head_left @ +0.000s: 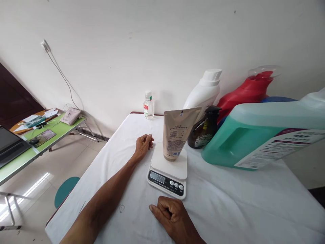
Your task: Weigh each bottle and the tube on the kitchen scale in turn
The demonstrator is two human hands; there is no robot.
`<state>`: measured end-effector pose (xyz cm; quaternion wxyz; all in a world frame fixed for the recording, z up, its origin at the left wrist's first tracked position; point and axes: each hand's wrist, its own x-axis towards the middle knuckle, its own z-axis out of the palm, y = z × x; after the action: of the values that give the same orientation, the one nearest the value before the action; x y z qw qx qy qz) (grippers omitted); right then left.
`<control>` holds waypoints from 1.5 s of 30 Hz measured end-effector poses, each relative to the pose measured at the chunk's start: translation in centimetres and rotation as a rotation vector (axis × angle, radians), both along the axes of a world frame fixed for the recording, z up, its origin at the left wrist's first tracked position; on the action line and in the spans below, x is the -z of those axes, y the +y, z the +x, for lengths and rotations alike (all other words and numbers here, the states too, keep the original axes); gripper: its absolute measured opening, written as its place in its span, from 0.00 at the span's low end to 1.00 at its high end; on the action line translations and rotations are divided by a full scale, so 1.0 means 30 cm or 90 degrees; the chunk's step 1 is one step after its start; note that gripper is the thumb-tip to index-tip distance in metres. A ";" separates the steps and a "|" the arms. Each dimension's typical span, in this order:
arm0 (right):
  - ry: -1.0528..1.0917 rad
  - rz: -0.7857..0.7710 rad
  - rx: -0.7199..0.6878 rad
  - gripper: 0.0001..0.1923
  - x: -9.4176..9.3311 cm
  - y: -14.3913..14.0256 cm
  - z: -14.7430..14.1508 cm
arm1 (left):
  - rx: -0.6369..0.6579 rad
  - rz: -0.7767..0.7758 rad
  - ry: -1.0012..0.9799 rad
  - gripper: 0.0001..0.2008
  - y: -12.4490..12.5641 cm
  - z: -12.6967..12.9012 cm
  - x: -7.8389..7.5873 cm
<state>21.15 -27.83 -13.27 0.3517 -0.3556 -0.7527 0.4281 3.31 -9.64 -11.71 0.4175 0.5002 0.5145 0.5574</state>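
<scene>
Your left hand (143,145) rests on the white tablecloth (228,203) with its fingers curled loosely into an empty fist, just beside the left edge of the kitchen scale (168,172). Your right hand (169,212) lies on the cloth just in front of the scale, fingers folded in on themselves and holding nothing. A tan tube (177,133) stands cap-down on the scale's white platform, and the display under it shows digits. Behind the scale sit a dark pump bottle (204,130), a white jug (205,91), a red jug (247,90) and a big teal jug (259,135) lying on its side. A small clear bottle (148,105) stands near the wall. To your left a green table (27,149) carries a laptop (9,145).
</scene>
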 end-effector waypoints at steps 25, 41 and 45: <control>0.016 -0.030 -0.008 0.26 -0.013 -0.003 -0.003 | 0.017 0.002 0.036 0.22 -0.001 -0.004 0.005; 0.024 -0.032 -0.004 0.26 -0.009 -0.006 -0.004 | 0.014 -0.005 0.044 0.20 -0.007 -0.003 -0.005; 0.019 -0.036 -0.002 0.26 -0.008 -0.007 -0.004 | 0.015 -0.006 0.039 0.20 -0.006 -0.003 -0.005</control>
<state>21.03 -28.03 -13.04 0.3519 -0.3576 -0.7355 0.4554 3.23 -9.82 -11.57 0.4102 0.5216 0.5236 0.5343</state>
